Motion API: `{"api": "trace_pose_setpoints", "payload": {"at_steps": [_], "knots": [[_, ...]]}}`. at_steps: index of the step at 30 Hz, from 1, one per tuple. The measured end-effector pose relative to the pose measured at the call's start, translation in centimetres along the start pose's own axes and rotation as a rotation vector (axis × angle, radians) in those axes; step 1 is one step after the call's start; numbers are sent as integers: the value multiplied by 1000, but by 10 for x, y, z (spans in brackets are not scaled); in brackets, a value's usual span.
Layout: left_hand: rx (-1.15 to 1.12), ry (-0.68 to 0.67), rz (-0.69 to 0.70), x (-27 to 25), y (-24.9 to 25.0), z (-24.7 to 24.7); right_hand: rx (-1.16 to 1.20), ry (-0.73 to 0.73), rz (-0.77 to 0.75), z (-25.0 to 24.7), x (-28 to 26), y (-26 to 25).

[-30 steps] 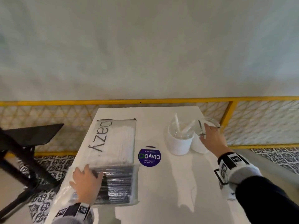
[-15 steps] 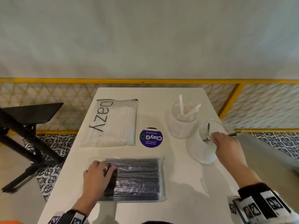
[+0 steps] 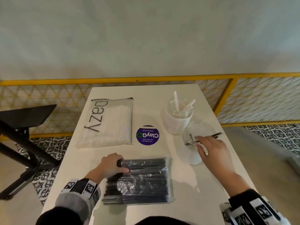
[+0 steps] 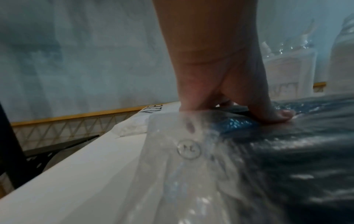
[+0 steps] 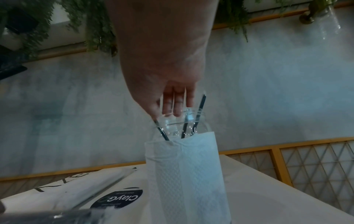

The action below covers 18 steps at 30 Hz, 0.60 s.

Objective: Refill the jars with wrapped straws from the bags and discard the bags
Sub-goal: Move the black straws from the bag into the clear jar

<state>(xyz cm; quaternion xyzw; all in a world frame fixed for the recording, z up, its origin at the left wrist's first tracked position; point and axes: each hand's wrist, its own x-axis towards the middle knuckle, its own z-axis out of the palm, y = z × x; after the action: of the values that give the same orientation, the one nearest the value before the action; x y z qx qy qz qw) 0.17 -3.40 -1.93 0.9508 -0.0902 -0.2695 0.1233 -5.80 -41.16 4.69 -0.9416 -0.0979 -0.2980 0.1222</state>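
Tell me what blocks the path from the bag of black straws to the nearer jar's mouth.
Nothing on the table between bag of black straws and nearer jar. The right hand rests at its rim, over the mouth.

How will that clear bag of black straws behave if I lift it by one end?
The bag of black straws probably sags and crinkles; its film looks thin and glossy, likely slippery. Straws could slide toward the lower end. The left hand grips its end.

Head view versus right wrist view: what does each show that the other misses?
Only the head view shows the left hand gripping the bag of black straws, and the jar of white straws. Only the right wrist view shows hanging plants. Both show the right hand at the near jar, the ClayGo sticker and the Dazy bag.
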Motion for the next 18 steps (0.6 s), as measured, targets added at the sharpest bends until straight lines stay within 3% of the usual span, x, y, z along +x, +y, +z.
{"api": "trace_pose_setpoints", "payload": {"at_steps": [3,5,8,18], "knots": [[-82,220,125,-9,11,-6,98,175,-113,-9,-7,-13],[-121,350,185,-16,18,-11,108,206,-211,-8,-12,-20],[-129,483,249,-21,21,-14,67,151,-257,-1,-15,-25],[-165,653,289,-31,24,-7,64,-42,-246,14,3,-5]]}}
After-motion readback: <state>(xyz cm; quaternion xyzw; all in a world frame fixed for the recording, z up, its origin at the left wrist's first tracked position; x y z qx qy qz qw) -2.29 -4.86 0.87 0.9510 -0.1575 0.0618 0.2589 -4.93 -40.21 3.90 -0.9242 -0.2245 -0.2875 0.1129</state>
